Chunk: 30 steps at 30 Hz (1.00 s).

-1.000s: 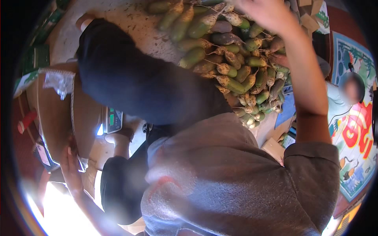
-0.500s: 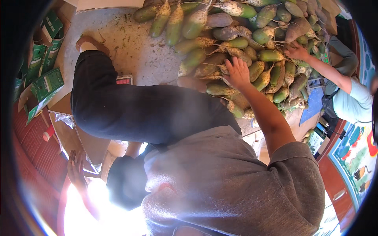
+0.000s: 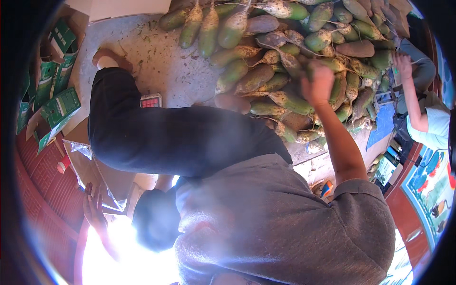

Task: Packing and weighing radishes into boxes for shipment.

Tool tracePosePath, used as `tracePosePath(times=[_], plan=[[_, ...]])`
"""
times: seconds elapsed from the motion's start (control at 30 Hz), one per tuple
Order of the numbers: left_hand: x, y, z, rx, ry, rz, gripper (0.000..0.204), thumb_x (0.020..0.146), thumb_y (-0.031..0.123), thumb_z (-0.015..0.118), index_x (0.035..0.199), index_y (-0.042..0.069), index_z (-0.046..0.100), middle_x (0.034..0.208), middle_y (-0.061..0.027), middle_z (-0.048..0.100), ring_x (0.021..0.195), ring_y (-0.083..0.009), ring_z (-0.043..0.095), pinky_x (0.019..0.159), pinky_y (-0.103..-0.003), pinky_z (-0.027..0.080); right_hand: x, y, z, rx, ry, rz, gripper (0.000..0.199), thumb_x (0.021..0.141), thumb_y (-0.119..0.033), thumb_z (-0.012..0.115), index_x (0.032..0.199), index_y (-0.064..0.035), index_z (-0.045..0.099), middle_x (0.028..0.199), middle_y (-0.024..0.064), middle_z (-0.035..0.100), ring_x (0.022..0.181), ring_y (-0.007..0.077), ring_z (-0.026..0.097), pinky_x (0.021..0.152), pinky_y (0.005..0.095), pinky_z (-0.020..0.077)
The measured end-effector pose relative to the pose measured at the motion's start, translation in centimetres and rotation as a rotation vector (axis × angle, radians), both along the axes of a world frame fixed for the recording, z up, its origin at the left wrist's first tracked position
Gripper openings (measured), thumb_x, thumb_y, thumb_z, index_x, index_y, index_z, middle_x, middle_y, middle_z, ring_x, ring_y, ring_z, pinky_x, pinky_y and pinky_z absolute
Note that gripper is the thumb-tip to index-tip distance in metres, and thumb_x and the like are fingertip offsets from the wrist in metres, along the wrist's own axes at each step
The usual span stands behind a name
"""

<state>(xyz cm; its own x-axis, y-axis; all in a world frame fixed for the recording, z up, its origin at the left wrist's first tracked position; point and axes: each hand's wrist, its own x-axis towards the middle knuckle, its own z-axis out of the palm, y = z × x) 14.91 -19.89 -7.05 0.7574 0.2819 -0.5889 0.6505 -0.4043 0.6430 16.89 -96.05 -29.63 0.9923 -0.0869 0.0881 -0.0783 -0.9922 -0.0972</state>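
A pile of green radishes (image 3: pixel 285 102), soil-stained and trailing thin roots, covers the upper middle and right. My right hand (image 3: pixel 318 84) is over the middle of this pile, among the radishes. Its fingers look curled but are smeared by motion, so whether they grip a radish is unclear. My left hand (image 3: pixel 95 211) is far to the lower left beside a red ridged surface (image 3: pixel 47 190), fingers stretched out and holding nothing visible. Strong glare washes out its forearm.
On the right, another person's hand (image 3: pixel 403 65) is at the pile's edge. Green cartons (image 3: pixel 61 109) stand at the left. A small device with red keys (image 3: pixel 151 100) lies on the floor by my leg (image 3: pixel 180 135). A blue sheet (image 3: pixel 380 127) hangs near the pile.
My right hand has moved rightward across the radishes, its spread fingers now curled and blurred. The other person's hand has drawn back to the right. My left hand stays much the same.
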Motion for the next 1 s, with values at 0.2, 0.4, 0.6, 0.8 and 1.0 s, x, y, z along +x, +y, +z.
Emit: tracePosePath(times=[0.2,0.4,0.6,0.8,1.0], plan=[[-0.8,0.1,-1.2,-0.049,-0.083,0.024,0.048,0.108,0.032,0.040,0.148,0.007,0.040,0.151,-0.0101,0.045,0.138,-0.0312,0.045,0.118,-0.048,0.033,2.2,9.2,-5.4,0.050,0.328,0.459,0.059,0.071,-0.019,0.073,0.127,-0.0077,0.055,0.120,0.0107,0.056,0.120,0.0267,0.050,0.102,0.0396,0.0383],[-1.2,-0.8,0.1,0.006,-0.151,0.061,0.049,0.107,0.031,0.042,0.149,0.006,0.038,0.153,-0.0104,0.043,0.139,-0.0337,0.044,0.117,-0.050,0.034,2.8,8.3,-8.5,-0.129,0.451,0.523,0.048,0.078,-0.018,0.067,0.125,-0.0103,0.058,0.123,0.0070,0.056,0.123,0.0232,0.048,0.103,0.0367,0.0357],[-2.3,-1.5,1.4,-0.022,-0.225,0.053,0.050,0.106,0.028,0.045,0.150,0.005,0.036,0.153,-0.0118,0.042,0.139,-0.0334,0.043,0.118,-0.050,0.034,2.8,8.7,-7.3,-0.174,0.559,0.481,0.037,0.081,-0.017,0.065,0.118,-0.0137,0.063,0.120,0.0044,0.057,0.124,0.0233,0.047,0.102,0.0365,0.0356],[0.9,-8.2,5.1,0.203,-0.242,0.080,0.049,0.107,0.027,0.041,0.150,0.005,0.038,0.153,-0.0138,0.042,0.139,-0.0335,0.043,0.117,-0.049,0.035,1.7,7.7,-6.1,-0.017,0.553,0.433,0.055,0.072,-0.020,0.076,0.124,-0.0109,0.060,0.129,0.0097,0.057,0.122,0.0244,0.054,0.100,0.0376,0.0438],[5.2,-10.8,6.5,0.356,-0.440,-0.136,0.049,0.105,0.036,0.043,0.148,0.011,0.045,0.149,-0.0137,0.047,0.134,-0.0324,0.051,0.110,-0.054,0.041,2.3,6.3,-5.8,0.432,0.614,0.151,0.075,0.064,-0.034,0.085,0.127,-0.0050,0.058,0.119,0.0173,0.064,0.111,0.0353,0.063,0.095,0.0429,0.0513]])
